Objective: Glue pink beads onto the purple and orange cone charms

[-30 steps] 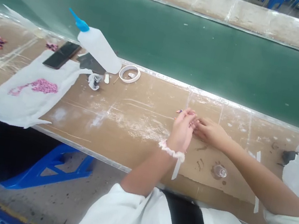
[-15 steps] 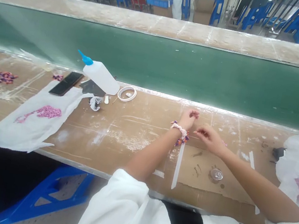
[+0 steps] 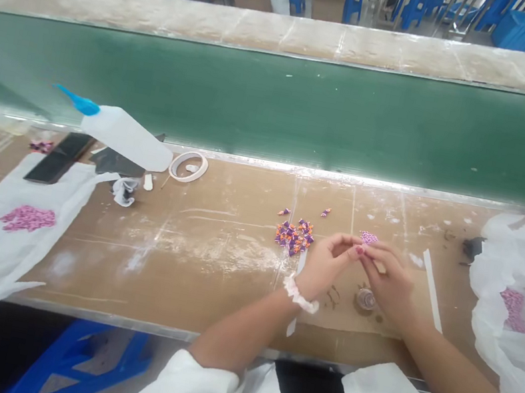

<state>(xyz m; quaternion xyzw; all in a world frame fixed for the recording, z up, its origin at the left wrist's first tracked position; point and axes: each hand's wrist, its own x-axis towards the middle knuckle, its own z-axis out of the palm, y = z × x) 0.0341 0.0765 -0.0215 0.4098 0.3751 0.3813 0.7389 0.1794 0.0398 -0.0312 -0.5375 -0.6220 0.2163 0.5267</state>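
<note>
My left hand [image 3: 324, 265] and my right hand [image 3: 387, 279] meet fingertip to fingertip above the brown bench top [image 3: 211, 255]. Both are pinched together on something tiny that I cannot make out. A white scrunchie sits on my left wrist. Just left of my left hand lies a small heap of purple and orange pieces [image 3: 293, 234]. A smaller pink cluster [image 3: 368, 237] lies beyond my right hand. A small clear round cap [image 3: 366, 299] sits under my right hand.
A white squeeze bottle with a blue nozzle [image 3: 121, 134] lies tilted at the left, beside a tape ring [image 3: 188, 166] and a black phone [image 3: 60, 157]. White plastic bags with pink pieces lie at the far left [image 3: 2, 232] and far right [image 3: 521, 310]. A green conveyor belt [image 3: 308, 110] runs behind the bench.
The view has swung right and down. My hands have drawn back toward me and closed together, uncovering the purple and orange heap that was under my left wrist.
</note>
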